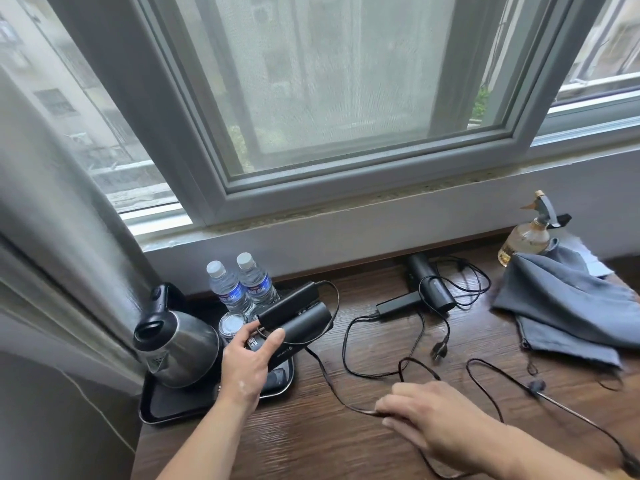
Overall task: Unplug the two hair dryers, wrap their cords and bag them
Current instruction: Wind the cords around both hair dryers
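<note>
My left hand (251, 358) grips a folded black hair dryer (298, 315) above the black tray, one loop of its cord round the handle. Its cord (329, 382) runs down across the wooden desk into my right hand (429, 414), which pinches it near the desk's front. A second black hair dryer (427, 289) lies on the desk by the wall, handle unfolded, its cord (381, 341) loose in loops and its plug (439, 351) lying free on the wood. Grey cloth bags (561, 306) lie at the right.
A black tray (162, 410) at the left holds a steel kettle (176, 344), two water bottles (242, 289) and glasses. A glass spray bottle (526, 237) stands by the wall at the right. The windowsill and window run along the back; a curtain hangs left.
</note>
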`<move>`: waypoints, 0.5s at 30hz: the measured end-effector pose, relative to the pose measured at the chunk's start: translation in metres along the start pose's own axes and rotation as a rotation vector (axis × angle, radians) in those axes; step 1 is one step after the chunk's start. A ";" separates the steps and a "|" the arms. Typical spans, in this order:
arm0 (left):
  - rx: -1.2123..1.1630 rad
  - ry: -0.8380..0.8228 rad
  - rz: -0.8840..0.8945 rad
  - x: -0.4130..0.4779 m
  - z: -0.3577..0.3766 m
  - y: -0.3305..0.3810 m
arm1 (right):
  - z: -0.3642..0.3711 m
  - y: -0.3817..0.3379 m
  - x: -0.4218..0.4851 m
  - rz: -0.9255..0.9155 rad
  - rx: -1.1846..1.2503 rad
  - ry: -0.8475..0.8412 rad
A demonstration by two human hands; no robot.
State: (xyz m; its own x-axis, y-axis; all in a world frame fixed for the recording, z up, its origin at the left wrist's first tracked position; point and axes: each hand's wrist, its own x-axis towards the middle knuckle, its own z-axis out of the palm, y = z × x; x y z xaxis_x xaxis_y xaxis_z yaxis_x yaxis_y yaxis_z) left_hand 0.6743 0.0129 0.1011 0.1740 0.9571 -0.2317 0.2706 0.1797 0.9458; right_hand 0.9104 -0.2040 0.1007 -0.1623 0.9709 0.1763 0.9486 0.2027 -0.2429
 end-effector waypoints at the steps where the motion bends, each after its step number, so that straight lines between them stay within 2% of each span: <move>1: 0.019 -0.008 0.001 -0.001 0.002 0.000 | -0.009 -0.007 0.006 -0.035 0.023 -0.013; 6: 0.145 -0.085 0.052 -0.008 0.012 0.000 | -0.051 -0.029 0.035 -0.173 0.100 -0.063; 10: 0.272 -0.180 0.117 -0.016 0.021 -0.001 | -0.078 -0.032 0.060 -0.227 0.125 -0.027; 15: 0.354 -0.323 0.146 -0.031 0.028 -0.001 | -0.100 -0.017 0.089 -0.171 0.117 0.066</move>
State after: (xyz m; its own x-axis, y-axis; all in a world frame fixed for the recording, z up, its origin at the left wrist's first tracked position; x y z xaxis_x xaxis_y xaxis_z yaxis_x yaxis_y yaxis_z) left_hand 0.6950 -0.0236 0.1009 0.5037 0.8369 -0.2141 0.5166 -0.0932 0.8511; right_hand 0.9071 -0.1339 0.2162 -0.2962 0.9113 0.2860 0.8703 0.3809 -0.3123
